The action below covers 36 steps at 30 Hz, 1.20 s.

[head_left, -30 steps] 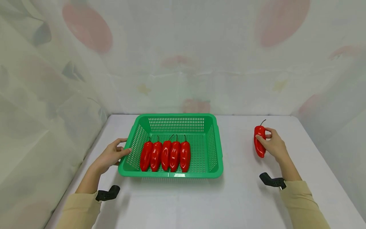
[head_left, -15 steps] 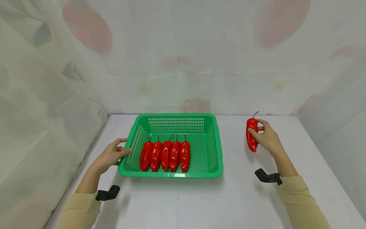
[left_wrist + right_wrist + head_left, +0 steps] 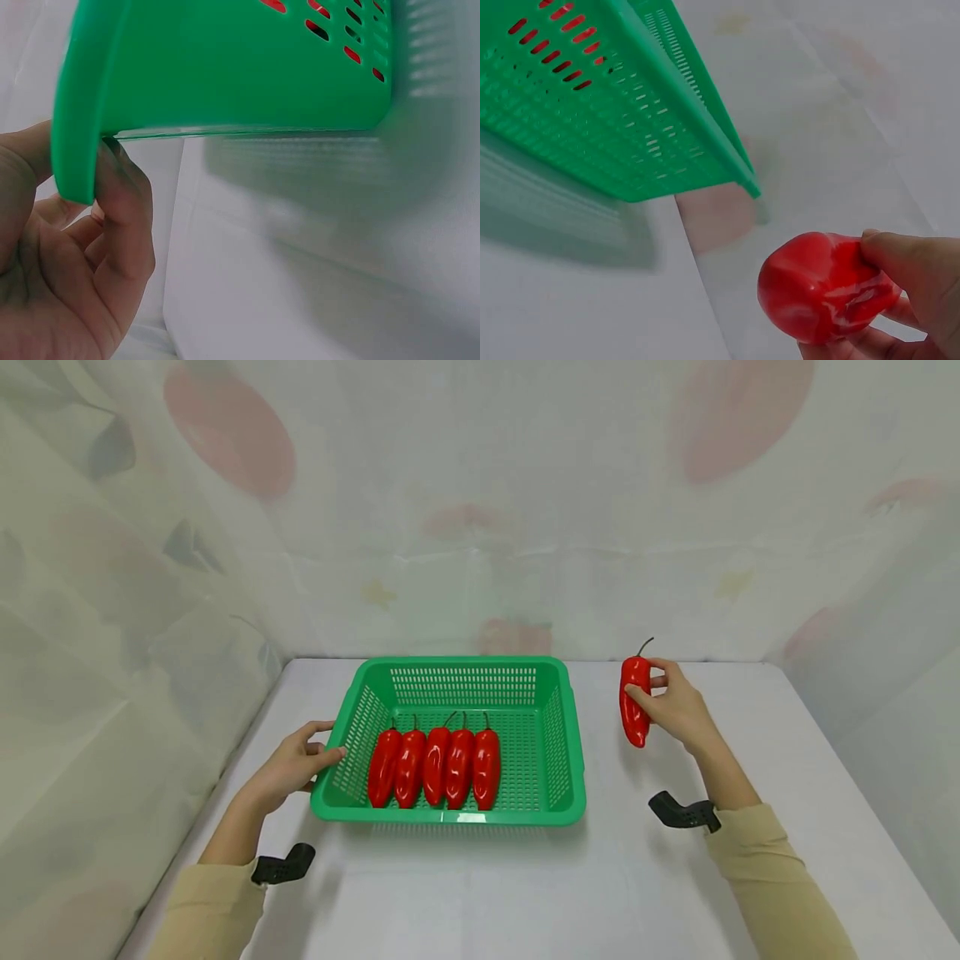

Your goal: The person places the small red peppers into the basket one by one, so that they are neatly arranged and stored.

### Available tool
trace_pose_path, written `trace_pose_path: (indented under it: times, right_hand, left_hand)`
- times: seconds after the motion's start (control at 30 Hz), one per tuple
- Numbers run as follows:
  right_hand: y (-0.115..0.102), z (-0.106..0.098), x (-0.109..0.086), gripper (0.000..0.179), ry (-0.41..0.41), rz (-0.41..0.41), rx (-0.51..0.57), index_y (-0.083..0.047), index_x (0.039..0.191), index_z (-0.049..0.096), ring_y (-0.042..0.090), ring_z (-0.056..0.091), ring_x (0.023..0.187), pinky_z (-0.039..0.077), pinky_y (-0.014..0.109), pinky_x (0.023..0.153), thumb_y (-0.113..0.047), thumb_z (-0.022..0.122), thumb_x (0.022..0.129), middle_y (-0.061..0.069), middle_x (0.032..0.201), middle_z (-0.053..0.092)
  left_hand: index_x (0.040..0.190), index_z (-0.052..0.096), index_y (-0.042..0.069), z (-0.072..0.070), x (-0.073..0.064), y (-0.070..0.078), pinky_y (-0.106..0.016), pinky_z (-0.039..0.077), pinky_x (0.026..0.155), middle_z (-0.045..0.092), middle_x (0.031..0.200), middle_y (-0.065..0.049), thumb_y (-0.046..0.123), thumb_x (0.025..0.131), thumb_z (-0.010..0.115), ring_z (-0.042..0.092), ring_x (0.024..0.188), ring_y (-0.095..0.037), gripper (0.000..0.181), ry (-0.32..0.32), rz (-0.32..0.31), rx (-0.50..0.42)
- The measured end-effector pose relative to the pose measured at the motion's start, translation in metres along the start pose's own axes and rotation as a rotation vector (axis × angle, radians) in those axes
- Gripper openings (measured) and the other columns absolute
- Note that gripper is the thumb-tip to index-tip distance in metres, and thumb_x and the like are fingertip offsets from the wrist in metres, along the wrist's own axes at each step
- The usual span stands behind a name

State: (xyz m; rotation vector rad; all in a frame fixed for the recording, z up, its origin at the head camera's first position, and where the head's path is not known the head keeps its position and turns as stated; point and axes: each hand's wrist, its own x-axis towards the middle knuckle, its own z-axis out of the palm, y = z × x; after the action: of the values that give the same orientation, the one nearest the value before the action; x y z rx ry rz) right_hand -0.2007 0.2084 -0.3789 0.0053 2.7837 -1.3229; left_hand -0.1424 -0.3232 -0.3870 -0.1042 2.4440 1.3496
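Observation:
My left hand (image 3: 288, 767) grips the left rim of a green plastic basket (image 3: 450, 818), thumb over the rim and fingers beneath it, as the left wrist view shows. Several red peppers (image 3: 486, 770) lie side by side in the basket's left and middle part, stems pointing away. To the right of the basket, my right hand (image 3: 678, 706) holds another red pepper (image 3: 635, 702) between thumb and fingers, its stem up. In the right wrist view this held pepper (image 3: 821, 289) shows its blunt end, apart from the basket's side.
The basket stands on a white table (image 3: 465, 893). Behind it hangs a pale curtain (image 3: 600, 510) with faded prints, and similar cloth covers both sides. Inside the basket, bare mesh floor (image 3: 521, 760) shows right of the peppers. A black device is strapped to each wrist.
My right hand has carried its pepper left and farther from me, closer to the basket. The left hand, the basket and the peppers in it have stayed put.

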Motion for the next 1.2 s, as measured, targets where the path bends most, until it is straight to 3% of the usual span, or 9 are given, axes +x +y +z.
trace_pose_path:
  times: [0.6, 1.2]
  right_hand:
    - [-0.033, 0.017, 0.006, 0.071, -0.057, -0.027, 0.070, -0.002, 0.141, 0.023, 0.037, 0.056, 0.098, 0.055, 0.042, 0.071, -0.032, 0.060, 0.088, 0.023, 0.130, 0.041]
    - [-0.068, 0.049, 0.009, 0.065, -0.153, -0.115, 0.091, -0.007, 0.140, 0.029, 0.031, 0.061, 0.093, 0.056, 0.035, 0.064, -0.027, 0.062, 0.088, 0.018, 0.126, 0.045]
  left_hand:
    - [0.143, 0.020, 0.006, 0.001, -0.001, 0.001, -0.037, 0.055, 0.067, 0.059, 0.096, -0.017, 0.031, 0.091, 0.059, 0.065, 0.076, -0.023, 0.070, -0.001, -0.006, 0.007]
    - [0.144, 0.020, 0.007, 0.000, -0.001, 0.001, -0.038, 0.055, 0.068, 0.059, 0.101, -0.019, 0.030, 0.091, 0.059, 0.065, 0.077, -0.023, 0.070, 0.004, -0.013, 0.010]
